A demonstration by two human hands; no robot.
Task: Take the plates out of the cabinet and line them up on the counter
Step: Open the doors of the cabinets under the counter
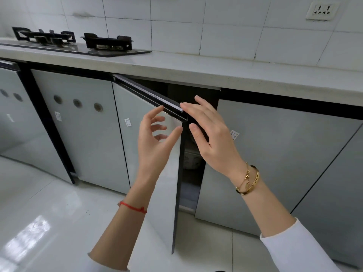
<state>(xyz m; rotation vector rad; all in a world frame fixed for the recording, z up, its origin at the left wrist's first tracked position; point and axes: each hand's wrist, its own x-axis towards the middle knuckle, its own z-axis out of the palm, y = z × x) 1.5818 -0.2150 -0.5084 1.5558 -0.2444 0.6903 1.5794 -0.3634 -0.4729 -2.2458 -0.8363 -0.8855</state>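
Kitchen seen from above and in front of a row of pale grey lower cabinets. Cabinet door [153, 154] swung partly outward, hinged at its left, dark top edge and dark free edge turned toward the camera. Left hand [155, 142] raised in front of the door face, palm turned toward the right, fingers [157, 112] spread and loosely curled, thumb tip at the door's free edge, gripping nothing. Right hand [208, 134] just beside it, at the door's upper corner, fingers [196, 110] stretched out and slightly fanned, fingertips touching or nearly touching the dark top strip; hard to tell which. Nothing pinched in either hand. Red string [133, 207] around the left wrist, gold bracelets [248, 181] around the right wrist, white sleeve [294, 250] on the right forearm. Cabinet opening [194, 154] dark behind the door; something pale low inside, too dim to identify. Plates not visible anywhere in view, hidden if inside. Tabletop [196, 67] light stone, running above the cabinets. Gas stove [74, 43] with two black burner grates set into it at the far left. White tiled wall behind, with a socket [321, 10] at the upper right. Glossy white floor [49, 213] below.
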